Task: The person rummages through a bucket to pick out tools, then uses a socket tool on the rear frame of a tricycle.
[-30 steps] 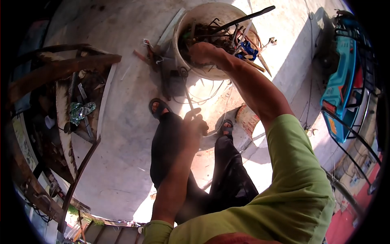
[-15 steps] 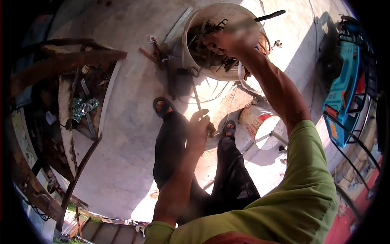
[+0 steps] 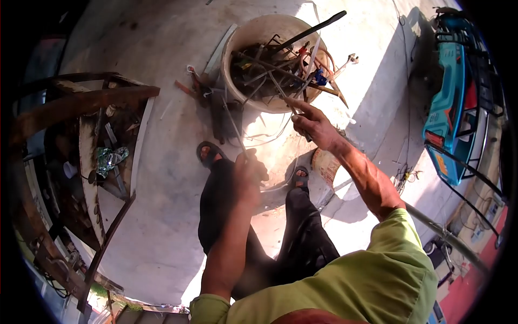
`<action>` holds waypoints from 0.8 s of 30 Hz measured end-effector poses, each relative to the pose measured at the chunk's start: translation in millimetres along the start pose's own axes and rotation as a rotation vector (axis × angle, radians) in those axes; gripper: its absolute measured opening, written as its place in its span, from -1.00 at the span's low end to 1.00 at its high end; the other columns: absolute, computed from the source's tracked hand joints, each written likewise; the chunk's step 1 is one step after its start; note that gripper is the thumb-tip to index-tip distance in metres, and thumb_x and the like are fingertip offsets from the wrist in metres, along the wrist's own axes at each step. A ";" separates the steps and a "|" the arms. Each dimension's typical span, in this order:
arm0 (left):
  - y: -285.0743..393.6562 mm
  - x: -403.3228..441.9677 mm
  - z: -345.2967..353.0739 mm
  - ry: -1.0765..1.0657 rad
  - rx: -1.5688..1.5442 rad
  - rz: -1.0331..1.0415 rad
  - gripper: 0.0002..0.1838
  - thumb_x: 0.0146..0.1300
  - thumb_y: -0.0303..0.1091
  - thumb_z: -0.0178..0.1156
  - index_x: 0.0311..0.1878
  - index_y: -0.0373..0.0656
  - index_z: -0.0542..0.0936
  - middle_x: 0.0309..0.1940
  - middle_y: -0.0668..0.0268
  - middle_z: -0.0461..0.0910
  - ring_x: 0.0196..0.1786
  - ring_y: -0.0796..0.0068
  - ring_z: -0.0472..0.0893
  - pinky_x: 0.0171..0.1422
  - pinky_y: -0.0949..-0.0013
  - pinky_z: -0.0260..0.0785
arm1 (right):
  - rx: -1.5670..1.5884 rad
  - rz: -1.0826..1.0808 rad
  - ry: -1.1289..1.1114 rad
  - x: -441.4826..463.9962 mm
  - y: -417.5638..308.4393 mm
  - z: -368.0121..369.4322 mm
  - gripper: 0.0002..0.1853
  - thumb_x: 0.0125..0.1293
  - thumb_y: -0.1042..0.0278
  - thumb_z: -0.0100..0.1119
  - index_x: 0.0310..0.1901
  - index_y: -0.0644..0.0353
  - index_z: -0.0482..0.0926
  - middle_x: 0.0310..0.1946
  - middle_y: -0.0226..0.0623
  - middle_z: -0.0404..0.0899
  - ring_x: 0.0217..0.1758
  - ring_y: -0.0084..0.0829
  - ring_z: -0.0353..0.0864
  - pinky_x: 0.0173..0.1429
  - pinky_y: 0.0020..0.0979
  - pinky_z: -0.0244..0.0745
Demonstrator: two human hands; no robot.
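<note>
My left hand (image 3: 249, 175), slightly blurred, is closed around a thin metal rod (image 3: 234, 123) that slants up toward the bucket. My right hand (image 3: 317, 128) grips a second thin rod (image 3: 279, 86), its index finger stretched along it; the rod's far end reaches over the bucket's near rim. Past both hands stands a whitish bucket (image 3: 264, 27), crammed with rusty rods, bent metal pieces and tools. A long black bar (image 3: 318, 27) sticks out of its far right side, and a blue item (image 3: 320, 77) lies among the scrap.
Left of me is a rusty metal frame (image 3: 86, 100) with scrap and crumpled foil (image 3: 110, 159) inside. A reddish, worn can (image 3: 326, 164) stands beyond my right foot. On the right is a teal vehicle (image 3: 445, 102). More metal pieces (image 3: 218, 116) lie left of the bucket.
My right hand has come out of the bucket toward me and now holds a thin rod. My left hand, still on its rod, has shifted slightly left and nearer me.
</note>
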State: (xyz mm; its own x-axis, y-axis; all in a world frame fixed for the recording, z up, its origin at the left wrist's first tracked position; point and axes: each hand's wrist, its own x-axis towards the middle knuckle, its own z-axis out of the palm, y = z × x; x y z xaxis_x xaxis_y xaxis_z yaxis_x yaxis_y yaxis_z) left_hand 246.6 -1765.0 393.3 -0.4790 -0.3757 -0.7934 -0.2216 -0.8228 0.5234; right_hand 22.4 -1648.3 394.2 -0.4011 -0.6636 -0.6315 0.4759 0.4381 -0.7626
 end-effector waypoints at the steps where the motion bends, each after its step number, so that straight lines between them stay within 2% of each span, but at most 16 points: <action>1: 0.1 -1.5 0.7 -0.011 -0.010 0.009 -0.76 0.47 -0.30 0.08 0.09 -0.20 0.48 -0.52 0.30 0.52 -0.55 0.49 0.46 -0.43 0.40 0.35 | 0.151 -0.045 -0.009 7.1 13.1 0.9 -0.37 0.47 0.39 0.06 0.55 0.10 0.23 -0.50 -0.57 0.41 -0.45 -0.72 0.34 -0.38 -0.59 0.29; 2: -3.3 -4.3 1.1 -0.023 -0.024 0.013 -0.76 0.47 -0.30 0.08 0.09 -0.20 0.48 -0.52 0.30 0.51 -0.55 0.50 0.46 -0.42 0.40 0.35 | 0.462 -0.082 -0.021 16.8 24.0 0.6 -0.39 0.50 0.39 0.05 0.55 0.09 0.23 -0.44 -0.54 0.43 -0.42 -0.71 0.32 -0.38 -0.61 0.27; 4: -9.8 -5.1 3.1 -0.007 -0.009 -0.026 -0.75 0.48 -0.30 0.08 0.10 -0.20 0.48 -0.51 0.31 0.51 -0.54 0.50 0.45 -0.41 0.39 0.36 | 0.467 -0.157 0.046 25.5 10.0 5.7 -0.41 0.51 0.41 0.07 0.52 0.19 0.23 -0.39 -0.48 0.47 -0.40 -0.69 0.30 -0.37 -0.62 0.25; 6: -12.7 -3.7 3.2 -0.008 0.016 -0.024 -0.74 0.48 -0.29 0.08 0.11 -0.21 0.47 -0.51 0.31 0.50 -0.53 0.50 0.45 -0.40 0.39 0.36 | 0.348 -0.224 0.096 40.5 10.0 6.7 -0.65 0.53 0.40 0.02 0.28 0.26 0.38 -0.45 -0.48 0.40 -0.44 -0.61 0.26 -0.37 -0.55 0.20; 8: -17.3 -4.6 2.0 -0.021 0.048 0.004 -0.74 0.48 -0.29 0.08 0.11 -0.22 0.47 -0.51 0.32 0.49 -0.52 0.50 0.45 -0.39 0.39 0.36 | 1.097 -0.027 -0.037 41.7 -21.5 17.6 -0.70 0.56 0.39 -0.06 0.25 0.21 0.34 -0.50 -0.52 0.29 -0.46 -0.58 0.22 -0.36 -0.51 0.16; 9: -18.7 -6.0 2.6 -0.010 0.030 -0.011 -0.74 0.48 -0.30 0.09 0.11 -0.22 0.47 -0.50 0.31 0.49 -0.52 0.50 0.46 -0.40 0.39 0.36 | 1.222 -0.011 -0.104 45.6 -29.3 11.9 -0.94 0.54 0.39 -0.05 -0.08 0.12 0.41 -0.53 -0.54 0.28 -0.47 -0.58 0.18 -0.36 -0.51 0.14; 10: -18.2 -5.8 4.0 0.001 0.012 -0.024 -0.74 0.47 -0.31 0.09 0.11 -0.23 0.48 -0.50 0.31 0.50 -0.51 0.50 0.46 -0.40 0.40 0.36 | 1.317 -0.025 -0.120 52.1 -37.3 6.5 -0.84 0.51 0.42 -0.05 -0.31 0.10 0.39 -0.56 -0.54 0.26 -0.48 -0.59 0.13 -0.38 -0.52 0.11; 14: -22.9 -4.4 -2.6 0.013 -0.013 -0.029 -0.74 0.46 -0.33 0.10 0.11 -0.25 0.49 -0.50 0.30 0.52 -0.48 0.48 0.50 -0.41 0.41 0.37 | 1.398 0.024 -0.246 38.3 -88.3 -11.6 -0.70 0.47 0.45 -0.08 -0.50 0.10 0.30 -0.59 -0.54 0.25 -0.49 -0.60 0.10 -0.41 -0.52 0.08; 15: -23.2 -7.0 -3.4 -0.003 -0.004 -0.018 -0.74 0.46 -0.34 0.11 0.11 -0.24 0.49 -0.50 0.30 0.53 -0.48 0.48 0.51 -0.41 0.40 0.37 | 1.331 -0.023 -0.227 14.6 -101.5 -4.1 -0.71 0.52 0.40 -0.09 -0.45 0.09 0.31 -0.59 -0.54 0.29 -0.50 -0.61 0.11 -0.42 -0.53 0.10; 16: -24.2 -8.6 -6.1 0.011 0.019 -0.020 -0.74 0.45 -0.34 0.11 0.10 -0.24 0.49 -0.50 0.30 0.54 -0.48 0.48 0.51 -0.41 0.40 0.38 | 1.296 -0.110 -0.439 -4.1 -103.1 -3.2 -0.81 0.58 0.35 -0.10 -0.14 0.25 0.48 -0.59 -0.54 0.32 -0.49 -0.62 0.15 -0.40 -0.55 0.16; 18: -21.5 -7.2 -8.7 0.018 0.070 -0.012 -0.75 0.45 -0.34 0.12 0.09 -0.24 0.49 -0.50 0.30 0.54 -0.48 0.48 0.51 -0.41 0.39 0.39 | 1.170 -0.218 -0.589 -39.6 -108.1 -4.1 -0.56 0.60 0.32 -0.10 0.40 0.34 0.28 -0.59 -0.54 0.34 -0.50 -0.62 0.19 -0.42 -0.57 0.20; 19: -21.3 -4.9 -11.7 0.027 0.074 -0.017 -0.77 0.45 -0.34 0.12 0.08 -0.22 0.49 -0.50 0.31 0.55 -0.48 0.47 0.52 -0.42 0.40 0.38 | 1.009 -0.231 -0.556 -54.8 -104.9 -3.4 -0.42 0.57 0.33 -0.05 0.51 0.28 0.08 -0.58 -0.52 0.30 -0.50 -0.62 0.19 -0.41 -0.58 0.20; 20: -36.0 6.2 -26.3 -0.028 0.249 0.158 -0.77 0.45 -0.34 0.12 0.08 -0.21 0.49 -0.48 0.30 0.56 -0.47 0.46 0.54 -0.41 0.39 0.41 | 0.846 -0.246 -0.522 -68.3 -100.3 -1.1 -0.24 0.53 0.33 0.00 0.62 0.22 -0.12 -0.57 -0.50 0.27 -0.51 -0.62 0.20 -0.40 -0.59 0.20; 21: -61.7 23.2 -48.4 -0.079 0.422 0.335 -0.78 0.46 -0.34 0.12 0.08 -0.19 0.49 -0.47 0.29 0.57 -0.46 0.45 0.55 -0.39 0.39 0.43 | 0.635 -0.158 -0.369 -79.7 -95.9 7.5 -0.28 0.52 0.31 0.03 0.61 0.21 -0.01 -0.55 -0.44 0.30 -0.53 -0.61 0.21 -0.40 -0.57 0.22; 23: -74.3 30.0 -58.1 -0.125 0.436 0.427 -0.80 0.46 -0.35 0.11 0.08 -0.16 0.50 -0.41 0.27 0.60 -0.40 0.42 0.60 -0.34 0.37 0.49 | 0.359 -0.121 -0.295 -83.8 -56.8 17.4 -0.39 0.59 0.29 -0.02 0.58 0.18 0.09 -0.45 -0.43 0.39 -0.49 -0.66 0.25 -0.39 -0.59 0.20; 24: -72.3 28.2 -53.3 -0.127 0.273 0.346 -0.80 0.46 -0.35 0.11 0.08 -0.14 0.50 -0.36 0.25 0.63 -0.35 0.40 0.64 -0.29 0.35 0.53 | 0.266 -0.071 -0.273 -91.3 -47.6 25.5 -0.45 0.61 0.31 -0.05 0.55 0.19 0.17 -0.41 -0.48 0.39 -0.47 -0.69 0.24 -0.36 -0.61 0.19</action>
State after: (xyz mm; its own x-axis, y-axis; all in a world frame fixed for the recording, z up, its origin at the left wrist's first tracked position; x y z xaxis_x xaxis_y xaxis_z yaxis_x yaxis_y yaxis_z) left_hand 294.5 -1738.8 316.5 -0.6606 -0.5392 -0.5223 -0.2381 -0.5094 0.8269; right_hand 56.4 -1624.0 491.7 -0.2346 -0.8394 -0.4903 0.6552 0.2360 -0.7176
